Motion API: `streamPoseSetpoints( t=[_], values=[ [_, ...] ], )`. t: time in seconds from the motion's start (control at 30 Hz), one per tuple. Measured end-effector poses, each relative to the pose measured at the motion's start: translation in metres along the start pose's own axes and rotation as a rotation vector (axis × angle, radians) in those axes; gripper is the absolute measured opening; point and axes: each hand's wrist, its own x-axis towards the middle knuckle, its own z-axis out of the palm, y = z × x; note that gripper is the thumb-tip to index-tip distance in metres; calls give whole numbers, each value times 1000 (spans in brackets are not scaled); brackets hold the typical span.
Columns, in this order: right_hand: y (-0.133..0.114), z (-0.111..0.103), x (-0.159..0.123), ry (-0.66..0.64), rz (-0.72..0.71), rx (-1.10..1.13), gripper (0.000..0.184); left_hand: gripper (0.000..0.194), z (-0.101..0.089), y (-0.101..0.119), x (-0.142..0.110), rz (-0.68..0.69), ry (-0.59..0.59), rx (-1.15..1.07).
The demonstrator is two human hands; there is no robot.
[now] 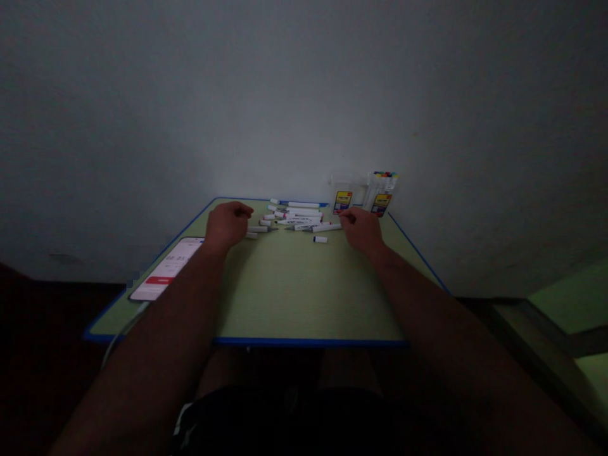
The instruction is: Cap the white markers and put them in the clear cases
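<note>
Several white markers (299,218) and loose caps lie scattered at the far side of a small green table (294,291) with a blue edge. My left hand (227,225) rests on the table left of the pile, fingers curled, right beside a marker (260,228). My right hand (361,229) sits to the right of the pile, fingers curled, close to the end of a marker (327,227). What either hand holds, if anything, is too dark to make out. A single loose cap (320,239) lies between the hands.
A phone (166,269) with a lit screen lies at the table's left edge, a cable trailing off it. Two clear marker boxes (342,196) (381,192) stand against the wall at the far right; one holds markers. The wall is directly behind the table.
</note>
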Motion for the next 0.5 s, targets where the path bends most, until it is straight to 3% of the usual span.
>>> streamPoseSetpoints(
  t=[0.5],
  values=[
    [9, 4, 2, 7, -10, -39, 25, 32, 8, -11, 0, 59, -206, 364]
  ],
)
